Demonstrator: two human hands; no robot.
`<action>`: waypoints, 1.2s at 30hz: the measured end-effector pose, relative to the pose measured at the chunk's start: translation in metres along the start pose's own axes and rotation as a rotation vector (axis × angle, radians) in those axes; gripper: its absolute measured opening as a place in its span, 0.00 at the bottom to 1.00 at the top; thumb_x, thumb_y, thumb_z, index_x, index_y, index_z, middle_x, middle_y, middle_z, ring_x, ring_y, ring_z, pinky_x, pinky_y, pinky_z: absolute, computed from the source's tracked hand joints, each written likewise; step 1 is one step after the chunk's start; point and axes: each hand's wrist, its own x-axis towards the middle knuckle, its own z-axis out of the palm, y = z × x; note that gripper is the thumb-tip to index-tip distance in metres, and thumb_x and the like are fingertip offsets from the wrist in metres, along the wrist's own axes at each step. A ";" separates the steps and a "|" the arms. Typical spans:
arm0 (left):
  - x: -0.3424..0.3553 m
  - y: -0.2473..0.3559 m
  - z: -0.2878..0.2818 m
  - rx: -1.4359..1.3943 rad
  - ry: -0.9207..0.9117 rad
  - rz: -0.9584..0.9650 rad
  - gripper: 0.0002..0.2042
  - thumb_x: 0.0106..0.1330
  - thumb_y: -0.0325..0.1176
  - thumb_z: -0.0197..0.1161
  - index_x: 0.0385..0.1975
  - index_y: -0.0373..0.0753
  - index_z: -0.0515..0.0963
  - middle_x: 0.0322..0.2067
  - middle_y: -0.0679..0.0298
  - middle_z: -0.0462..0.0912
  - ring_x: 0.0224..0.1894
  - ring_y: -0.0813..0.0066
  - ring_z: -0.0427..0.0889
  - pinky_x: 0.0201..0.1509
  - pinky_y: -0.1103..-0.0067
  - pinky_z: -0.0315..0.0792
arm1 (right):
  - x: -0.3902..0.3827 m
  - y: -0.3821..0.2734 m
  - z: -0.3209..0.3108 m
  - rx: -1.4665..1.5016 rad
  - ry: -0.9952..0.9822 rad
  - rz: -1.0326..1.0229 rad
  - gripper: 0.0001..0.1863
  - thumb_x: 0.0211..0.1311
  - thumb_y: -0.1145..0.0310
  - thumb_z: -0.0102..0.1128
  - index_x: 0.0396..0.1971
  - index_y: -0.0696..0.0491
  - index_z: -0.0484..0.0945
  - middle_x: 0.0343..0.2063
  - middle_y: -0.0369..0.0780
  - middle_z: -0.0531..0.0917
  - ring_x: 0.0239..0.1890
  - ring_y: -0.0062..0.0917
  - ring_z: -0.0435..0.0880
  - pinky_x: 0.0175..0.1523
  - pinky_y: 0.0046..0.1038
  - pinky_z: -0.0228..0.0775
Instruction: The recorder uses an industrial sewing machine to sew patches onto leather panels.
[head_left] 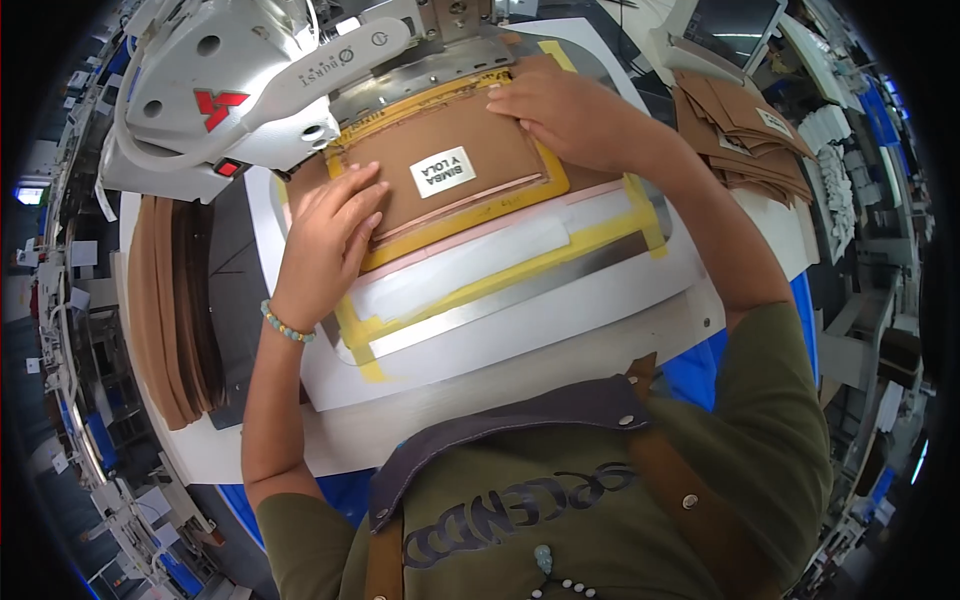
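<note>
A brown leather-like panel with a white printed label lies inside a yellow-edged rectangular frame under the sewing machine's arm. My left hand rests on the left side of the panel and frame, its fingers stretched out and pointing away from me. Across from it, my right hand lies over the far right corner, fingers extended onto the panel and frame edge. Both hands press from above and grasp nothing that I can see. Part of the far frame edge sits beneath the machine's metal plate.
A large white sewing machine fills the far left. Brown panels stand stacked at the table's left edge; more brown pieces with labels are piled at right. A white board with yellow tape lies below the frame. Behind right is a screen.
</note>
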 end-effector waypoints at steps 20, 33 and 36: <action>0.015 0.001 0.031 0.243 0.043 0.023 0.24 0.74 0.40 0.67 0.68 0.41 0.78 0.73 0.58 0.75 0.74 0.53 0.73 0.76 0.60 0.65 | -0.005 -0.013 0.045 -0.379 0.309 -0.139 0.23 0.62 0.75 0.61 0.59 0.58 0.79 0.59 0.44 0.84 0.59 0.32 0.82 0.57 0.35 0.74; 0.012 -0.001 0.035 0.236 0.063 0.002 0.25 0.74 0.42 0.67 0.68 0.39 0.78 0.72 0.56 0.76 0.72 0.52 0.74 0.74 0.60 0.66 | -0.001 -0.013 0.039 -0.376 0.317 -0.190 0.22 0.63 0.75 0.60 0.57 0.60 0.82 0.57 0.44 0.86 0.58 0.32 0.83 0.56 0.35 0.74; 0.014 -0.002 0.035 0.239 0.057 -0.001 0.25 0.74 0.42 0.67 0.68 0.38 0.78 0.71 0.56 0.77 0.71 0.52 0.74 0.73 0.61 0.67 | 0.001 -0.010 0.036 -0.344 0.283 -0.189 0.22 0.62 0.75 0.61 0.57 0.59 0.82 0.57 0.43 0.86 0.57 0.33 0.83 0.56 0.35 0.75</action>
